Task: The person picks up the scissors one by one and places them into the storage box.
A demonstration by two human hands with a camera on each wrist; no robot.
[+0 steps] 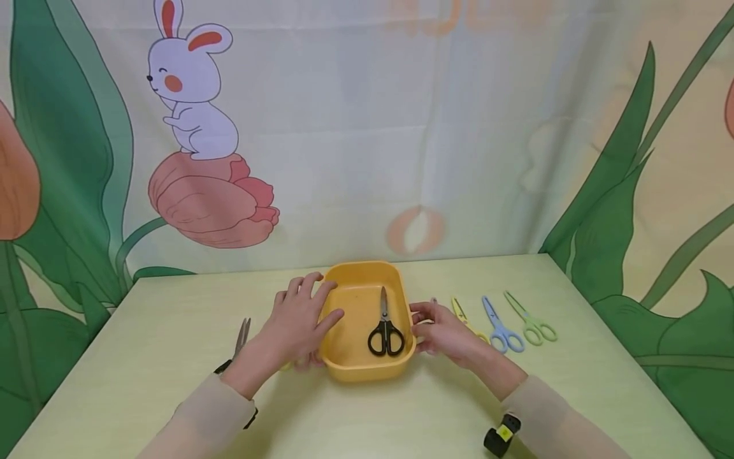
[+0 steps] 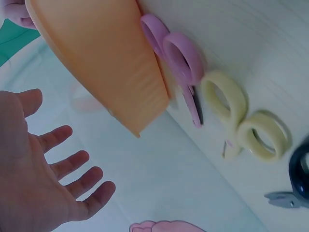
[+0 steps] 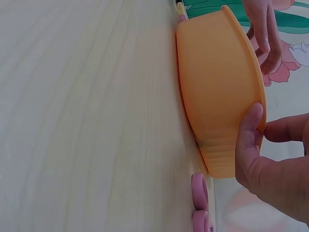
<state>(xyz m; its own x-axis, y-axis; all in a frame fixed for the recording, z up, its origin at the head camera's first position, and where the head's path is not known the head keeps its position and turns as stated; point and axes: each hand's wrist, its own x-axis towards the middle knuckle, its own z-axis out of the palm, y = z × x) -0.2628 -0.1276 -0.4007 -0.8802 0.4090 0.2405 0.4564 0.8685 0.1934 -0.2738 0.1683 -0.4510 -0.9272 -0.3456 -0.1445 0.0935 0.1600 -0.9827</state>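
Observation:
A yellow plastic tray (image 1: 351,325) with raised walls stands on the table, and black-handled scissors (image 1: 385,319) lie inside it. My right hand (image 1: 450,335) pinches the tray's right rim between thumb and fingers, as the right wrist view also shows. Over the left rim, my left hand (image 1: 298,322) spreads its fingers; a gap separates it from the tray in the left wrist view. Left of the tray lie pink scissors (image 2: 187,81), pale yellow scissors (image 2: 235,116) and another black-handled pair (image 2: 285,199), partly hidden by my left arm in the head view.
To the right lie yellow scissors (image 1: 461,312), blue scissors (image 1: 500,331) and green scissors (image 1: 523,313). Pink scissors (image 3: 197,193) sit close by the tray, mostly behind my right hand in the head view. A printed curtain (image 1: 344,159) hangs at the table's back edge.

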